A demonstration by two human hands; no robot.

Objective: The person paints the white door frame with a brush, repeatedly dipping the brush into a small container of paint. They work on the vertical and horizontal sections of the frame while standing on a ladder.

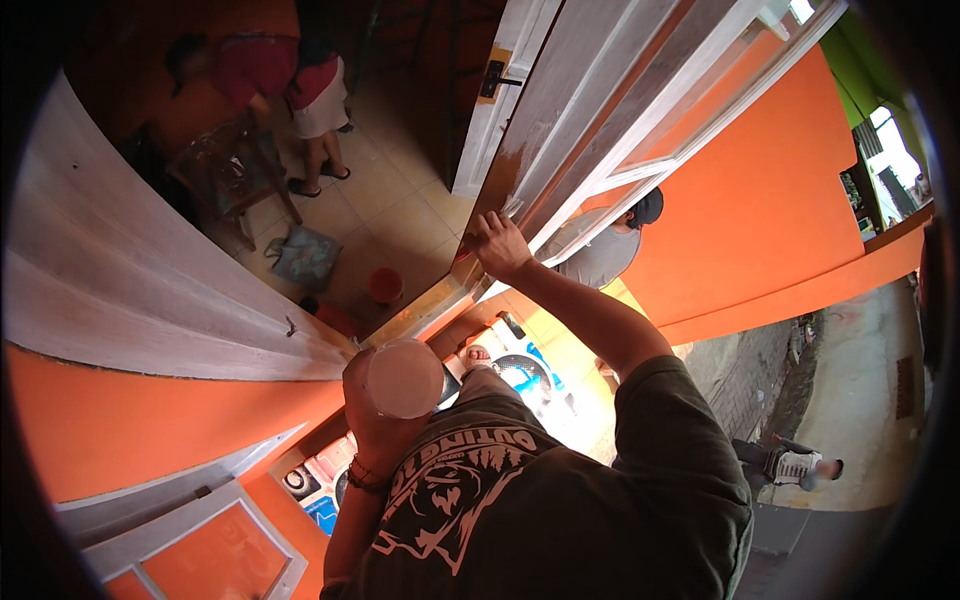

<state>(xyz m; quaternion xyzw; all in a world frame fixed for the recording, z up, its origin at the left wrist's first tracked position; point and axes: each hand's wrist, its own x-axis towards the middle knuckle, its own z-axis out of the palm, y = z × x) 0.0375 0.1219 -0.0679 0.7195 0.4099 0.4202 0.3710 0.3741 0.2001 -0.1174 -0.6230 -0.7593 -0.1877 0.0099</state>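
Close to my body, my left hand [370, 408] is wrapped around a round tub [407, 380] full of pale, whitish paint. My right arm reaches up and forward to a wooden door frame [560, 130]. There my right hand [497, 246] is closed on a paintbrush [513, 206], its whitish bristles against the brown, unpainted-looking edge of the frame. Something red, perhaps the brush's handle, shows beside the wrist. Much of the frame is coated whitish grey. My fingers hide most of the brush.
Through the doorway are people, a wooden chair [225, 170] and a red bucket [385, 285] on the tiled floor. A white door with a black handle [495, 80] stands behind the frame. A person in a cap [605, 245] is beyond the window panel; another [795, 465] is outside.
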